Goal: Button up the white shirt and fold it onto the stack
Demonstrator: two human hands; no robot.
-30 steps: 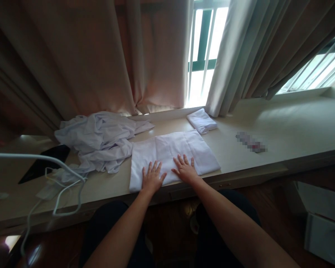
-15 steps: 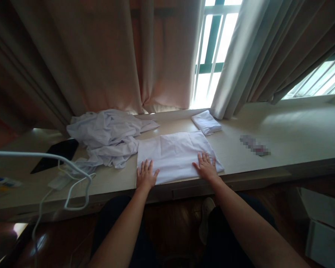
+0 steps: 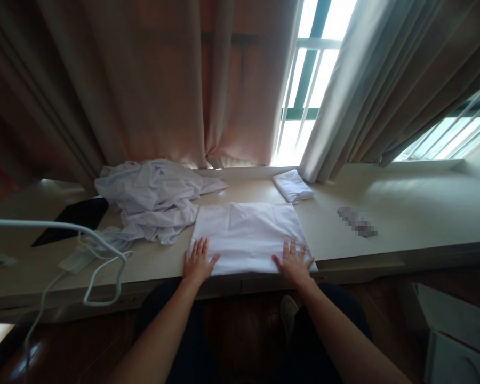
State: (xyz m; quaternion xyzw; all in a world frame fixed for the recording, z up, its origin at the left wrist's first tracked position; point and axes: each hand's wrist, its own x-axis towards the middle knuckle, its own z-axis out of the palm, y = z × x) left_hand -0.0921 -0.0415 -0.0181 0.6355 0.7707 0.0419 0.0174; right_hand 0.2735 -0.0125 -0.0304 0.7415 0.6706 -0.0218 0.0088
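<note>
A white cloth [image 3: 250, 229], folded into a flat rectangle, lies along the front edge of the long pale counter. On its front left corner rests my left hand [image 3: 199, 262], open with the fingers spread. My right hand [image 3: 295, 262] lies open and flat near the front right corner, fingers apart. Neither hand grips the cloth. Behind and to the left is a crumpled heap of white fabric [image 3: 148, 192], close to the folded cloth's left edge. Behind its right side sits a smaller folded white cloth [image 3: 293, 185].
The pale counter [image 3: 404, 208] runs under a window with curtains [image 3: 152, 80]. A black flat item [image 3: 74, 218] lies at the left beside a white power strip [image 3: 80, 256]; a white curved tube [image 3: 116, 261] crosses in front. A blurred-out object [image 3: 357, 221] lies right. A white box [image 3: 460, 330] stands lower right.
The camera view has tilted and shifted slightly. Both hands remain flat on the folded cloth and have slid a little toward me, the left one slightly outward.
</note>
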